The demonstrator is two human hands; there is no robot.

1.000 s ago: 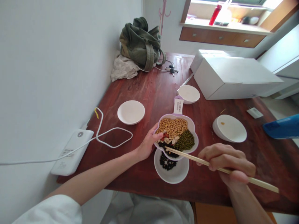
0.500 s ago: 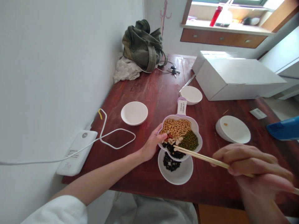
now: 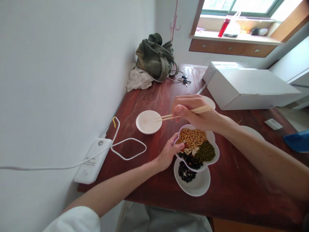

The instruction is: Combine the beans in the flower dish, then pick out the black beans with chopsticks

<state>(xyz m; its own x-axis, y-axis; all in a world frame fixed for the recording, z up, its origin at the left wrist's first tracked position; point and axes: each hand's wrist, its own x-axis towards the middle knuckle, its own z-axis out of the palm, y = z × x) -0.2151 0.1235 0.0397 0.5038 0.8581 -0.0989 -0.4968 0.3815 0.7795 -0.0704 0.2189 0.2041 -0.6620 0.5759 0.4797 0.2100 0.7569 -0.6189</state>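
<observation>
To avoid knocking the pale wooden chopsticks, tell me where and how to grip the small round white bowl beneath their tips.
Probably best: pinch the bowl by its left rim, coming in from the left. That curved rim stands exposed, its opening facing up, while the chopsticks, held in the right hand, reach over the right edge.

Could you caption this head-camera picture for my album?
The left hand holds a flower-shaped dish of beans; the right hand points chopsticks toward a white bowl.

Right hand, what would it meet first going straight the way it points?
Likely the leftmost white bowl; the chopsticks in the right hand point toward it, tips apparently over its rim, though depth is unclear.
</observation>
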